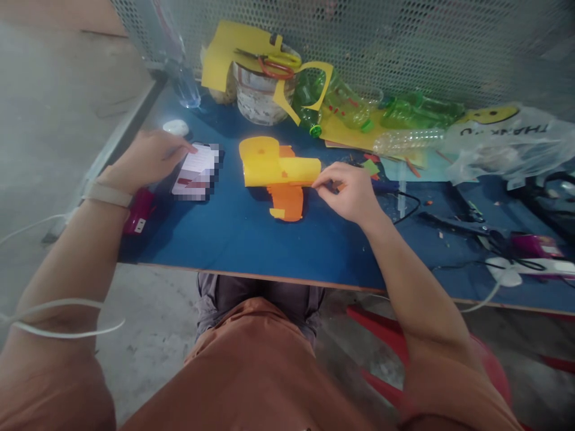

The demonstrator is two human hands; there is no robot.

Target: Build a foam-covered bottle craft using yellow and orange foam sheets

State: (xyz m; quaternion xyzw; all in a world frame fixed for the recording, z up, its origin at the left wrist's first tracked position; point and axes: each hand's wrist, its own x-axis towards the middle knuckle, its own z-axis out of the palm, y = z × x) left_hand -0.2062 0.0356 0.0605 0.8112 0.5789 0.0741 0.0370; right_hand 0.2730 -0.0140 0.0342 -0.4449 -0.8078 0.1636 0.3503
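A yellow and orange paper model (265,170), shaped somewhat like an airplane, lies on the blue tabletop. Its yellow rolled body runs crosswise over orange wing-like pieces. At its narrow right end, my right hand (348,188) pinches the yellow paper between thumb and fingertips. My left hand (146,155) is over the left part of the table, with its index finger stretched out onto the screen of a phone (195,173). The phone lies flat, its screen partly pixelated. Nothing is gripped in the left hand.
Behind the model, scissors (274,63) and yellow paper cutouts (218,57) lie on a tub (263,96). Green plastic bottles (345,99) and a plastic bag (507,140) line the back right. Cables and a power strip (539,266) occupy the right. A white case (176,127) sits near my left hand.
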